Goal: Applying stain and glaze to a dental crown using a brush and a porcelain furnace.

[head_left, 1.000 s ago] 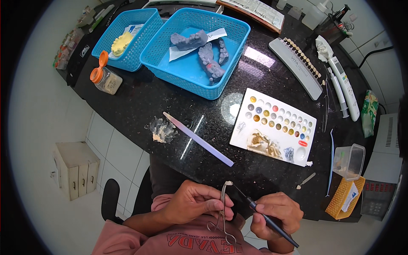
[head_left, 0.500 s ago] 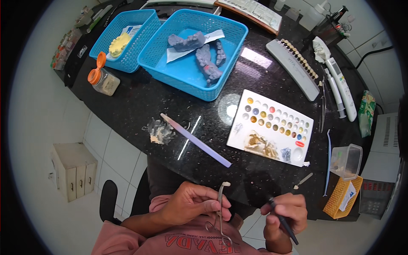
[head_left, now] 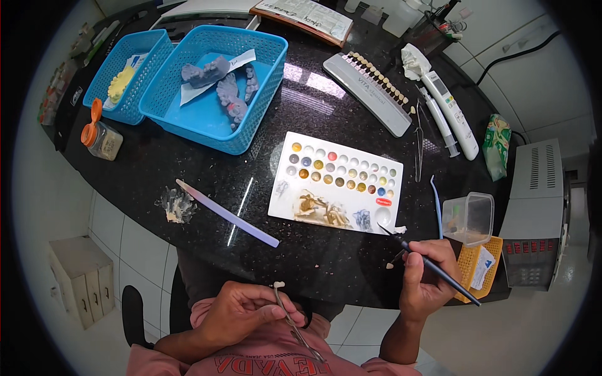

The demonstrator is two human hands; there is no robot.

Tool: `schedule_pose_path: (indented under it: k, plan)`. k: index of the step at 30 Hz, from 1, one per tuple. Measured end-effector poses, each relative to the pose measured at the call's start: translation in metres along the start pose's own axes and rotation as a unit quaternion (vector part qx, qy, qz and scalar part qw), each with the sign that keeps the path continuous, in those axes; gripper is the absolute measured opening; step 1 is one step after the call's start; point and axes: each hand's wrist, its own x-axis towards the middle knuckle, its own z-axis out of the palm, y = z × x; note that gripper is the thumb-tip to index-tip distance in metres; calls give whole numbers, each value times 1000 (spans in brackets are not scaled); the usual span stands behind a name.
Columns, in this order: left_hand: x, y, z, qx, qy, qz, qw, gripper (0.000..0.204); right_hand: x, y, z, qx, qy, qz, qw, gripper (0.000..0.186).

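My left hand (head_left: pixel 248 313) grips metal clamp forceps (head_left: pixel 301 335) low in front of my body, a small off-white tooth-shaped piece (head_left: pixel 279 284) at their tip. My right hand (head_left: pixel 426 276) holds a dark, slim brush (head_left: pixel 458 286) between thumb and fingers; its fine tip is at the large round well near the lower right corner of a white paint palette (head_left: pixel 282 203). The palette has rows of small coloured wells and brown and blue smears. Beside it lie a lilac spatula (head_left: pixel 235 219) and, partly behind my right hand, a small metal instrument (head_left: pixel 395 258).
Two blue baskets (head_left: pixel 244 141), with models inside; orange-lidded jar (head_left: pixel 106 144); shade guide (head_left: pixel 370 97); white device (head_left: pixel 454 109); syringe (head_left: pixel 439 125); tweezers (head_left: pixel 419 150); blue stick (head_left: pixel 437 210); clear box (head_left: pixel 470 222); yellow basket (head_left: pixel 492 279); grey machine (head_left: pixel 536 194); dark worktop edge (head_left: pixel 188 244).
My right hand has moved up and forward with the brush, from beside the tooth piece to the palette. My left hand still holds the forceps. The whole view has shifted.
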Motion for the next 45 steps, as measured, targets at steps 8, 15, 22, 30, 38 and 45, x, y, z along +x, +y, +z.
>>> schedule_pose_path:
  k: [8, 15, 22, 30, 38, 45]
  plan:
    - [7, -12, -11, -136, -111, -28, 984, 20, 3, 1, 6, -29, 7, 17, 999, 10]
    - [5, -13, -20, -248, -141, -91, 954, 23, -3, 2, 5, 37, 1, 22, 999, 10]
    - [9, -15, -20, -303, -181, -96, 931, 24, -34, -20, 19, 212, -57, -6, 976, 33]
    - [8, -10, -19, -229, -149, -105, 956, 26, -39, -29, 35, 203, -104, -66, 971, 25]
    - [9, -8, -19, -213, -149, -118, 958, 26, -36, -31, 36, 197, -135, -72, 968, 19]
    - [9, -7, -18, -190, -141, -120, 964, 26, -37, -28, 33, 200, -127, -77, 968, 18]
